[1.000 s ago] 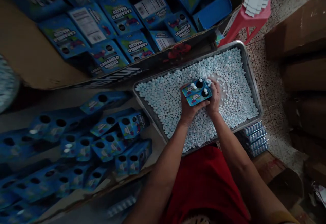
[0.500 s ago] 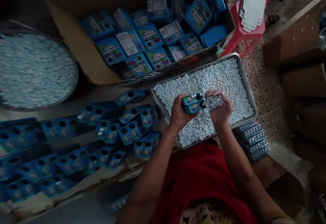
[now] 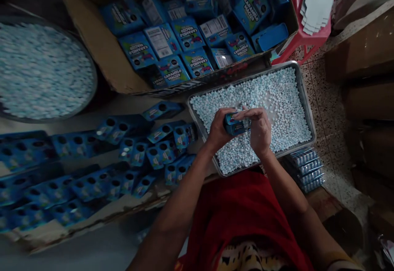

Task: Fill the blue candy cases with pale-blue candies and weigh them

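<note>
Over the metal tray [image 3: 311,120] my left hand [image 3: 219,128] grips a pair of small blue candy boxes [image 3: 234,128], held together. My right hand [image 3: 260,129] leans against their right side, its fingers stretched out across the top of the boxes. A few pale candies seem to show between its palm and the boxes, but most of that gap is hidden. Small white and light-blue candies [image 3: 238,155] fill the tray beneath both hands, with a thinner patch near the right hand.
A cardboard carton [image 3: 95,41] of closed blue boxes [image 3: 186,33] stands behind the tray. Rows of blue boxes with round holes [image 3: 89,187] line the table at left, near a large tub [image 3: 94,84] of candies. White cards [image 3: 318,2] lie on a red stool [image 3: 323,37].
My right hand has turned from palm-up, cupping a heap of candies, to tipped against the boxes, fingers over their top. My left hand still holds the boxes. The view has shifted slightly.
</note>
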Motion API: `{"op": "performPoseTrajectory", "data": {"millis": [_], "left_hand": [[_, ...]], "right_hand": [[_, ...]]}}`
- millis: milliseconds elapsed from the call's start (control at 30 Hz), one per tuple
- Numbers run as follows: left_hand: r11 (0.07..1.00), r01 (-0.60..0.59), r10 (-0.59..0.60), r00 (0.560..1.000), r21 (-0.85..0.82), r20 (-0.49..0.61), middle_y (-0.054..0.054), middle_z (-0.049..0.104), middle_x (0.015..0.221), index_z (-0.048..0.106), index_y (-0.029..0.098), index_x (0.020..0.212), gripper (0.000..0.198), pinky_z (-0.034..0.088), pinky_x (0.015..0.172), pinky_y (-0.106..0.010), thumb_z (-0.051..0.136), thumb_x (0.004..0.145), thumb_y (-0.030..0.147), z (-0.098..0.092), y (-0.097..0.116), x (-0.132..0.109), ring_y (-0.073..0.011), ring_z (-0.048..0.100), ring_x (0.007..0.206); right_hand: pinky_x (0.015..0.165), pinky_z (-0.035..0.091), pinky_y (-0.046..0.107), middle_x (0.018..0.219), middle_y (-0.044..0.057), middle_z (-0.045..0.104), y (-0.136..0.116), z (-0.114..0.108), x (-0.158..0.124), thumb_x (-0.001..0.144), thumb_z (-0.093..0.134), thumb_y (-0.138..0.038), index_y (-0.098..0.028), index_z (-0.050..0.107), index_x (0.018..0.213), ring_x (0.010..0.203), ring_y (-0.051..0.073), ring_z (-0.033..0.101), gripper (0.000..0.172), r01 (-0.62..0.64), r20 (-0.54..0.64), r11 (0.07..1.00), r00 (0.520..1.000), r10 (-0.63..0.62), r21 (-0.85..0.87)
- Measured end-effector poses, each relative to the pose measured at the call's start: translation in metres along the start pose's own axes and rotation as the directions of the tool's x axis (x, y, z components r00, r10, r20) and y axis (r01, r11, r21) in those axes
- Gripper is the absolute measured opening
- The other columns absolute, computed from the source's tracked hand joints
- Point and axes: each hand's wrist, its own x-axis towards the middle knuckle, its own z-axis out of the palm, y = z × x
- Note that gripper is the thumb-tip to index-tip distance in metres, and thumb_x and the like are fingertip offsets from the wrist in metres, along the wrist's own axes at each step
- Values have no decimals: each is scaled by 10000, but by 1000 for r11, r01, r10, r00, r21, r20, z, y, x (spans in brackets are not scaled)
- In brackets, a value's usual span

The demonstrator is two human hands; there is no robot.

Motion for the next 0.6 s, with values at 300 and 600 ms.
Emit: {"op": "performPoseTrajectory", "data": {"millis": [300, 600], "left_hand": [[977, 111, -170, 922, -182, -347, -105, 674, 1475, 548, 344, 1407, 914, 472, 1295, -643, 1051, 690, 602, 45, -29, -68, -360, 646, 1469], [979, 89, -182, 790, -184, -585, -140, 650, 1454, 499, 262, 1388, 945, 541, 1228, -557, 1053, 682, 560, 138, -28, -48, -328, 687, 1353]], "right_hand": [[1395, 286, 689, 1873, 126, 331, 81, -141, -39, 1097, 495, -711, -314, 493, 1703, 1751, 355, 299, 724, 165, 231, 552, 971, 52, -817], [1342, 444, 526, 1624, 155, 662, 127, -102, -31, 1157, 400, -489, -214, 712, 1505, 1549, 279, 605, 542, 143, -27, 754, 978, -207, -641]]}}
